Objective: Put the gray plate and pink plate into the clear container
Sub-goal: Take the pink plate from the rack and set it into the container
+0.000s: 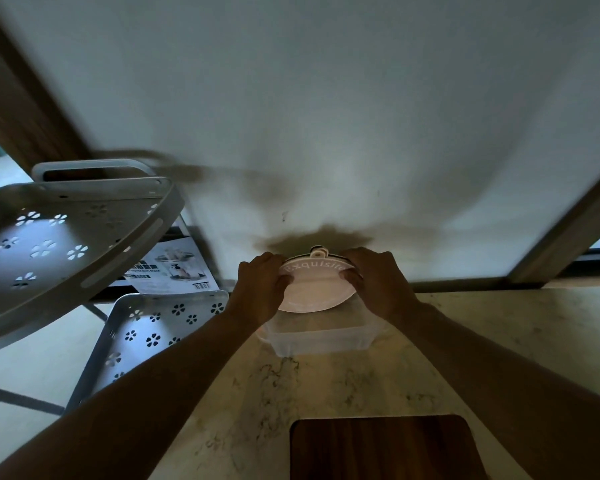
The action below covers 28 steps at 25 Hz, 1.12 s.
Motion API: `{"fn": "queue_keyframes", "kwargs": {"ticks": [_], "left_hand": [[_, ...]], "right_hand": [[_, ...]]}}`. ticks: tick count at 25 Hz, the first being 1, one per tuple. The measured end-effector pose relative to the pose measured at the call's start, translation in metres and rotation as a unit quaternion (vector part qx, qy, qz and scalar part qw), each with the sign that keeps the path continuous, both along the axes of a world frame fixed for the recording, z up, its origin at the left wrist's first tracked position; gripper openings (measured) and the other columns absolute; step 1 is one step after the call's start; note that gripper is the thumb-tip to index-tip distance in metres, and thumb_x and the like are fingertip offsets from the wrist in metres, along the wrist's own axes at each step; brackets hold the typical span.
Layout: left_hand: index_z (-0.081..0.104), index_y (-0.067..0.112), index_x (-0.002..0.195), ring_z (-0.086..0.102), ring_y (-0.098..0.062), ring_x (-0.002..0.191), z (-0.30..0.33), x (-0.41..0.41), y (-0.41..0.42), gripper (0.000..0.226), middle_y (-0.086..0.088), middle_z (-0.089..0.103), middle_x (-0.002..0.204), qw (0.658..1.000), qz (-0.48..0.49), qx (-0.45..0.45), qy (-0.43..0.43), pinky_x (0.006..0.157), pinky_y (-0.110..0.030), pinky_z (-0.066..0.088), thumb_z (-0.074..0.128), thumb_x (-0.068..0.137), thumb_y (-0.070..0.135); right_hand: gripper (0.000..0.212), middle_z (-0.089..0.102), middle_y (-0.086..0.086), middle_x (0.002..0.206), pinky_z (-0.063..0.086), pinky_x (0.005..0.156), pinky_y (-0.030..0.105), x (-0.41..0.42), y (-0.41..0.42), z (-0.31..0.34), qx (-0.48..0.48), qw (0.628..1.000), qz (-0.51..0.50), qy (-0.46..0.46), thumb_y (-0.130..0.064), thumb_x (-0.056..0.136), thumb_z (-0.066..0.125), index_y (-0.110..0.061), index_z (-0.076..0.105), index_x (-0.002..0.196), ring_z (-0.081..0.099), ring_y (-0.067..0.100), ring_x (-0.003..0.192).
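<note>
Both the left hand (pixel 262 284) and right hand (pixel 378 280) pinch the pink plate's (pixel 314 294) opposite rims, tilting it above the clear container (pixel 321 337) to lower it in.

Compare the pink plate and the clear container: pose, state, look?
The pink plate is tilted and held off the counter by the left hand and right hand; the clear container rests flat on the marble counter. The plate is round and opaque with "Exquisite" lettering; the container is rectangular, see-through and unmarked. Both look like plastic.
</note>
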<state>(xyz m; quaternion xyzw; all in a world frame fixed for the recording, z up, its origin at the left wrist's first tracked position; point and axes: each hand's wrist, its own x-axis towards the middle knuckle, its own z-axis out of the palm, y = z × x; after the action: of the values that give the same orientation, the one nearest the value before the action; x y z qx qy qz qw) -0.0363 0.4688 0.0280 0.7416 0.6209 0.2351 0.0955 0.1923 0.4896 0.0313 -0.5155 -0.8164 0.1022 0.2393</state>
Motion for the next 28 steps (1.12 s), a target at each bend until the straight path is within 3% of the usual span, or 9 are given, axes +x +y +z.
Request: {"fn": "queue_keyframes", "kwargs": {"ticks": [4,11,16,19,28], "left_hand": [[0.065,0.011,0.104,0.062,-0.031,0.093,0.006,-0.002,-0.003,0.019,-0.011,0.069,0.101,1.000,-0.007,-0.007,-0.017,0.086,-0.047,0.046,0.064,0.088,0.021],[0.067,0.017,0.093,0.065,-0.030,0.088,0.011,-0.001,-0.002,0.013,-0.007,0.073,0.093,0.998,-0.006,-0.053,0.027,0.085,-0.042,0.047,0.064,0.084,0.026],[0.071,0.016,0.099,0.066,-0.029,0.088,0.019,-0.008,0.005,0.018,-0.008,0.075,0.095,0.996,-0.010,-0.083,-0.003,0.083,-0.040,0.052,0.066,0.084,0.024],[0.072,0.015,0.098,0.065,-0.027,0.088,0.021,-0.009,0.011,0.018,-0.009,0.073,0.096,0.997,-0.024,-0.067,0.002,0.080,-0.035,0.051,0.066,0.083,0.020],[0.074,0.010,0.096,0.058,-0.030,0.086,0.014,-0.003,0.018,0.019,-0.014,0.063,0.091,0.997,-0.042,0.019,0.061,0.077,-0.040,0.048,0.065,0.080,0.017]], "right_hand": [[0.026,0.069,0.010,0.107,0.043,0.083,0.042,0.002,0.001,0.009,0.010,1.000,0.011,-0.020,-0.019,0.092,0.061,-0.014,0.064,0.117,0.063,0.032,0.096],[0.023,0.068,0.007,0.106,0.041,0.084,0.039,0.004,-0.004,0.004,-0.017,0.999,0.016,-0.027,-0.021,0.091,0.063,-0.015,0.064,0.113,0.063,0.029,0.095],[0.022,0.068,0.007,0.106,0.045,0.085,0.043,0.004,0.004,0.010,-0.034,0.998,0.015,-0.046,-0.023,0.091,0.062,-0.015,0.064,0.112,0.063,0.029,0.095],[0.024,0.061,0.010,0.111,0.045,0.085,0.042,0.003,0.008,0.010,-0.025,0.998,0.005,-0.061,-0.022,0.091,0.061,-0.012,0.063,0.113,0.059,0.032,0.098],[0.025,0.062,0.013,0.117,0.044,0.091,0.040,-0.002,0.015,0.006,0.003,0.995,-0.023,-0.095,-0.023,0.085,0.065,-0.011,0.067,0.106,0.053,0.034,0.110]]}}
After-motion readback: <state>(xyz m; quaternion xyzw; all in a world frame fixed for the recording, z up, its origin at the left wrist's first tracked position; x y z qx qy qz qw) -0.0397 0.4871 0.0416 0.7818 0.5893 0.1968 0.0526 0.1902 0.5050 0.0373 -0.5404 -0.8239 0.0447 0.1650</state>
